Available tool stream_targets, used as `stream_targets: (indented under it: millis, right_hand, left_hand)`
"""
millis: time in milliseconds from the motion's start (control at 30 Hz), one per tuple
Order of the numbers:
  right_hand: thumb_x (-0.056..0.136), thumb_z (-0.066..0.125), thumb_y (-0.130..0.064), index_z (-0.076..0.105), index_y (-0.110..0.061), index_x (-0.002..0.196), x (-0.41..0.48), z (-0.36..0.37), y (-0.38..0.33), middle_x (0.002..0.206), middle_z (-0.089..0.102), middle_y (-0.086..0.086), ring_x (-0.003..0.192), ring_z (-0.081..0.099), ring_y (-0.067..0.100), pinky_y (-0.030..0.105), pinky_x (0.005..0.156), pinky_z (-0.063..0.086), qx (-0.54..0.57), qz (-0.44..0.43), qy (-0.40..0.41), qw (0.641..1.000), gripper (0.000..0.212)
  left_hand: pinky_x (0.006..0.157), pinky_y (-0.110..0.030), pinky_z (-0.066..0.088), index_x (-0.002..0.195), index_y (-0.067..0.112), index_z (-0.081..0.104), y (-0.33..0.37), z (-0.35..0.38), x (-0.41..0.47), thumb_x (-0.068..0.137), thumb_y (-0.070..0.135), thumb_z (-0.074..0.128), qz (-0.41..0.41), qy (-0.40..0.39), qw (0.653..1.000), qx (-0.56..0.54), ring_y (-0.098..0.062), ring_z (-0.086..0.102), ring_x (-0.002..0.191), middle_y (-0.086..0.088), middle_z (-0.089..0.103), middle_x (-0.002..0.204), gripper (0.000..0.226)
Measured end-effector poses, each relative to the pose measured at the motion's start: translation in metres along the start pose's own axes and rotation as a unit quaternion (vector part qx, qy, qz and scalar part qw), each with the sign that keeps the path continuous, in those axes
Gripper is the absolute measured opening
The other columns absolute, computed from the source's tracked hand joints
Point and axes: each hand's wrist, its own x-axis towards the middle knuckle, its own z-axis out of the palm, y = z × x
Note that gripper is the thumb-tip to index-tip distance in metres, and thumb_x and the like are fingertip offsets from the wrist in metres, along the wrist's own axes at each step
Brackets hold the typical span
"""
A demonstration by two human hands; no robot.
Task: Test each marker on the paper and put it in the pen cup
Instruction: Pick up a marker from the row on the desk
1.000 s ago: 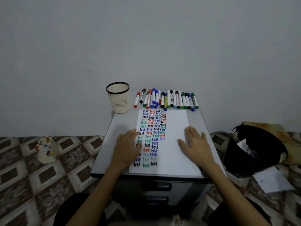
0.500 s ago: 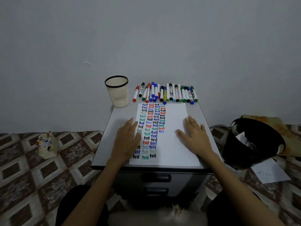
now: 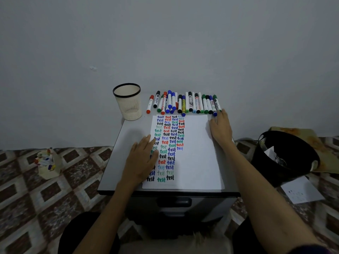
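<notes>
Carefully, with the left hand (image 3: 143, 158) flat on the paper (image 3: 194, 158), pinch only the green marker (image 3: 217, 103) ending the far row, at the straight fingertips of the empty right hand (image 3: 220, 129), without rolling its neighbours (image 3: 190, 102).

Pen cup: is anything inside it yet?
Nothing sticks out above the pen cup rim, and the inner wall in view is bare. Its bottom is hidden by the near wall. The markers lie in a row to its right.
</notes>
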Motion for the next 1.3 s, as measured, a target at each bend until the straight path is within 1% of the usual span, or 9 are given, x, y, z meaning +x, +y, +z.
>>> stream_targets:
  millis: [300, 367, 433, 533, 633, 1033, 1167, 1233, 1300]
  right_hand:
    - [0.101, 0.034, -0.029, 0.024, -0.014, 0.152, 0.035, 0.005, 0.005, 0.163, 0.007, 0.004, 0.148, 0.014, 0.022, 0.045, 0.116, 0.022, -0.017, 0.040, -0.031, 0.999, 0.054]
    - [0.101, 0.032, -0.028, 0.025, -0.014, 0.152, 0.040, 0.006, 0.006, 0.162, 0.009, 0.004, 0.147, 0.015, 0.021, 0.044, 0.115, 0.021, -0.018, 0.050, -0.040, 0.998, 0.054]
    - [0.100, 0.032, -0.027, 0.035, -0.012, 0.147, 0.041, 0.007, 0.006, 0.157, 0.026, 0.008, 0.141, 0.030, 0.025, 0.043, 0.110, 0.030, -0.022, 0.043, -0.030, 0.998, 0.049]
    - [0.099, 0.034, -0.018, 0.055, -0.003, 0.121, 0.040, 0.009, 0.007, 0.127, 0.052, 0.013, 0.106, 0.051, 0.025, 0.028, 0.082, 0.035, -0.010, 0.008, 0.004, 1.000, 0.034]
    - [0.098, 0.039, -0.008, 0.062, 0.004, 0.111, 0.041, 0.007, 0.010, 0.121, 0.056, 0.017, 0.099, 0.053, 0.026, 0.022, 0.074, 0.031, -0.025, 0.014, 0.045, 0.999, 0.029]
    - [0.094, 0.055, -0.006, 0.071, 0.000, 0.105, 0.023, 0.000, 0.009, 0.100, 0.069, 0.016, 0.085, 0.063, 0.028, 0.024, 0.068, 0.039, -0.024, 0.072, 0.170, 0.983, 0.020]
    - [0.088, 0.060, -0.006, 0.073, 0.001, 0.097, 0.006, -0.008, 0.004, 0.095, 0.071, 0.016, 0.080, 0.063, 0.021, 0.015, 0.068, 0.039, 0.061, 0.036, 0.269, 0.960, 0.017]
    - [0.085, 0.059, -0.002, 0.073, 0.003, 0.098, -0.008, -0.010, -0.001, 0.095, 0.071, 0.017, 0.082, 0.063, 0.016, 0.008, 0.073, 0.042, 0.119, -0.001, 0.333, 0.936, 0.020]
    - [0.086, 0.060, -0.003, 0.072, 0.001, 0.100, -0.025, -0.013, -0.012, 0.097, 0.071, 0.015, 0.085, 0.063, 0.013, 0.010, 0.077, 0.050, 0.211, -0.011, 0.365, 0.907, 0.019]
  left_hand:
    - [0.118, -0.036, 0.006, 0.143, 0.018, 0.032, -0.001, 0.003, 0.004, 0.089, 0.050, 0.024, -0.002, -0.003, 1.000, 0.014, -0.013, 0.017, 0.142, -0.001, 0.024, 0.154, 0.063]
    - [0.118, -0.037, 0.007, 0.143, 0.018, 0.033, -0.001, 0.003, 0.004, 0.086, 0.054, 0.018, -0.001, 0.000, 1.000, 0.012, -0.013, 0.018, 0.141, -0.001, 0.025, 0.153, 0.069]
    - [0.118, -0.036, 0.006, 0.143, 0.018, 0.032, -0.002, 0.004, 0.004, 0.084, 0.055, 0.016, -0.001, -0.001, 1.000, 0.013, -0.013, 0.018, 0.141, -0.002, 0.025, 0.153, 0.072]
    - [0.118, -0.034, 0.005, 0.143, 0.018, 0.032, -0.002, 0.003, 0.005, 0.084, 0.055, 0.016, 0.000, -0.001, 1.000, 0.018, -0.014, 0.018, 0.142, -0.002, 0.025, 0.153, 0.072]
    - [0.118, -0.034, 0.005, 0.143, 0.017, 0.033, -0.001, 0.003, 0.005, 0.087, 0.052, 0.022, -0.001, -0.002, 1.000, 0.017, -0.014, 0.018, 0.141, -0.003, 0.026, 0.153, 0.067]
    - [0.118, -0.039, 0.010, 0.141, 0.016, 0.036, -0.002, 0.003, 0.006, 0.087, 0.049, 0.025, -0.001, 0.002, 1.000, 0.026, -0.016, 0.022, 0.140, -0.004, 0.030, 0.151, 0.064]
    - [0.117, -0.040, 0.013, 0.141, 0.016, 0.036, 0.000, 0.002, 0.005, 0.089, 0.044, 0.032, -0.003, 0.000, 1.000, 0.024, -0.017, 0.023, 0.140, -0.004, 0.031, 0.151, 0.059]
    - [0.117, -0.042, 0.015, 0.141, 0.016, 0.036, 0.000, 0.001, 0.006, 0.091, 0.043, 0.034, -0.004, -0.001, 1.000, 0.022, -0.017, 0.023, 0.139, -0.004, 0.031, 0.150, 0.057]
    - [0.116, -0.042, 0.015, 0.142, 0.016, 0.035, 0.001, 0.001, 0.006, 0.094, 0.040, 0.039, -0.007, -0.001, 1.000, 0.019, -0.016, 0.023, 0.139, -0.004, 0.030, 0.151, 0.054]
